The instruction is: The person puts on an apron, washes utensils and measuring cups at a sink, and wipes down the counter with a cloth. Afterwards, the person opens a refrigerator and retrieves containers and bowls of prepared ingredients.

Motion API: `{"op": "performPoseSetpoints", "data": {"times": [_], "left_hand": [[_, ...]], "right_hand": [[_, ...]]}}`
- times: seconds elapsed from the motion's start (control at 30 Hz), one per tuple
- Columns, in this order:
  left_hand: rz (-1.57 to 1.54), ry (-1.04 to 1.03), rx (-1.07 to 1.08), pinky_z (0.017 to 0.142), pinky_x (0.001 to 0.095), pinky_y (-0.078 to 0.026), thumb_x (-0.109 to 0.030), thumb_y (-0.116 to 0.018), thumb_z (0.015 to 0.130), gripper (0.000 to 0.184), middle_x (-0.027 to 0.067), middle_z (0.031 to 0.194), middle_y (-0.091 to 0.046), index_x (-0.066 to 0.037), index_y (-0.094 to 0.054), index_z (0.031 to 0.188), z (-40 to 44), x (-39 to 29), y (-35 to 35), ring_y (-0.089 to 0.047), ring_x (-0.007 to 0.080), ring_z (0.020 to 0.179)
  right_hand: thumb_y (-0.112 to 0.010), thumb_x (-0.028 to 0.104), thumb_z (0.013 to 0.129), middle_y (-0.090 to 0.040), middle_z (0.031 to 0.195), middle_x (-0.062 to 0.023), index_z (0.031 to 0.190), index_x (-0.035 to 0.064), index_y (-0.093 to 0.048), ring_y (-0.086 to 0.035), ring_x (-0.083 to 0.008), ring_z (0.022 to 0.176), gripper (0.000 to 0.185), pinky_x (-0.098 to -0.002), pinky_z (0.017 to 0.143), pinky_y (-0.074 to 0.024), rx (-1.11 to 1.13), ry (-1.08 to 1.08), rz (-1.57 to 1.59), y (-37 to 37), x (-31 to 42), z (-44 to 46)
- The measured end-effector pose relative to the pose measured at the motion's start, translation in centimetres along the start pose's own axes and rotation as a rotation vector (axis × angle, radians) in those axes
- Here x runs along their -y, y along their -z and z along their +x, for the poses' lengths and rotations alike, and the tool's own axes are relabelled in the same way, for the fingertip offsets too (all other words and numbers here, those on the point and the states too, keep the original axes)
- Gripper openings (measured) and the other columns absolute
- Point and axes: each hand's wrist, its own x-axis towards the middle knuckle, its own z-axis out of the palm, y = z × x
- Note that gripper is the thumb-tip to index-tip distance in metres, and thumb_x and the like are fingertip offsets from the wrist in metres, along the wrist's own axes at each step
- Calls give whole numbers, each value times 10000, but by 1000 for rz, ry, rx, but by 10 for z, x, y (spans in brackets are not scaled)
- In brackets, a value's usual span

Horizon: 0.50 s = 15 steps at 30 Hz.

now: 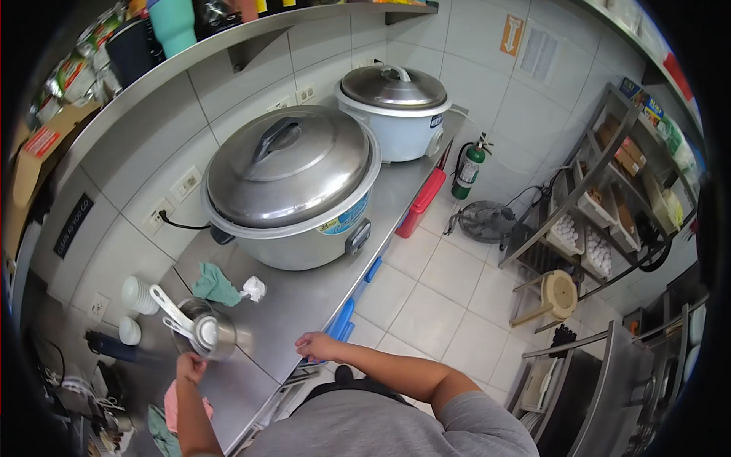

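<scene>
1 metal pot (226,337) holding white-handled utensils (173,309) stands on the steel counter (263,339), between its wall edge and front edge, green cloth (215,284) just beyond it, toward the big rice cooker (293,247). Left hand (192,368) at the pot's near rim, fingers curled in, whether gripping it cannot tell; right hand (317,346) loosely half-open at the counter's front edge, nothing seen in it

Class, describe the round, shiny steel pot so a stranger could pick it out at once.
On the stainless-steel counter, find the larger grey rice cooker with a domed metal lid. Go past the crumpled green cloth toward the person's left hand, to a small round steel pot. Unlike the white stacked bowls beside it, it is metal, with long white handles jutting out.
</scene>
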Motion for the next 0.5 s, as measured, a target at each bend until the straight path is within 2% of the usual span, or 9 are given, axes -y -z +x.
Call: {"op": "performPoseSetpoints", "data": {"times": [0.03, 0.07, 0.2, 0.23, 0.3, 0.37, 0.4, 0.43, 0.5], "left_hand": [[19, -34, 26, 455, 322, -519, 19, -446, 714, 84, 96, 619, -518, -45, -483, 674, -5, 12, 5, -561, 261, 529], [41, -67, 56, 428, 331, -500, 13, -453, 711, 85, 89, 597, -519, -50, -490, 668, -7, 20, 9, -560, 260, 506], [196, 23, 101, 356, 315, -455, 27, -474, 715, 86, 102, 614, -533, -31, -513, 766, -65, 54, -29, -556, 250, 460], [203, 35, 101, 356, 315, -455, 27, -474, 715, 86, 102, 614, -533, -31, -513, 766, -70, 69, -35, -556, 250, 460], [214, 40, 71, 344, 308, -451, 34, -495, 710, 229, 111, 650, -556, -22, -518, 931, -83, 95, -40, -561, 241, 465], [196, 79, 97, 327, 310, -445, 44, -500, 701, 410, 121, 743, -587, -28, -465, 1103, -103, 116, -62, -565, 234, 477], [201, 81, 111, 327, 310, -445, 44, -500, 701, 410, 121, 743, -587, -28, -465, 1103, -118, 123, -80, -565, 234, 477], [220, 63, 139, 323, 307, -453, 51, -501, 690, 485, 130, 804, -597, -30, -434, 1163, -135, 128, -100, -583, 243, 503], [233, 46, 183, 318, 304, -460, 59, -502, 679, 560, 139, 865, -608, -32, -402, 1223, -160, 148, -141, -600, 251, 530]], "right_hand": [[-666, 318, 845, -629, 887, -65, 1227, 45, -533, -607, -136, 692, 487, -274, 562, -499, 18, 19, 10, -8, 8, 14], [-658, 401, 854, -628, 927, -90, 1342, 48, -415, -611, -149, 682, 650, -282, 546, -504, 38, 2, -10, -15, 17, 32], [-655, 459, 846, -637, 883, -100, 1410, 51, -321, -614, -163, 659, 773, -297, 547, -513, 5, 88, 0, -34, 69, 34], [-656, 424, 844, -641, 854, -117, 1431, 45, -278, -619, -178, 642, 794, -314, 547, -513, 63, 123, -52, -35, 76, 33], [-656, 388, 842, -645, 825, -134, 1452, 39, -235, -624, -194, 625, 819, -332, 547, -513, 119, 159, -96, -27, 75, 32], [-639, 254, 809, -636, 778, -182, 1453, 15, -220, -627, -250, 597, 805, -370, 572, -509, 109, 270, -346, -9, 63, 23], [-606, 149, 756, -630, 827, -242, 1450, -3, -215, -639, -329, 679, 811, -412, 656, -505, 98, 297, -402, 5, 67, 5], [-608, 141, 751, -632, 869, -259, 1442, -10, -232, -635, -377, 777, 801, -421, 733, -499, -2, 395, -529, 10, 45, 10], [-623, 128, 739, -630, 939, -273, 1441, -2, -242, -626, -392, 875, 810, -429, 784, -491, 6, 394, -515, 41, 30, -6]]}}
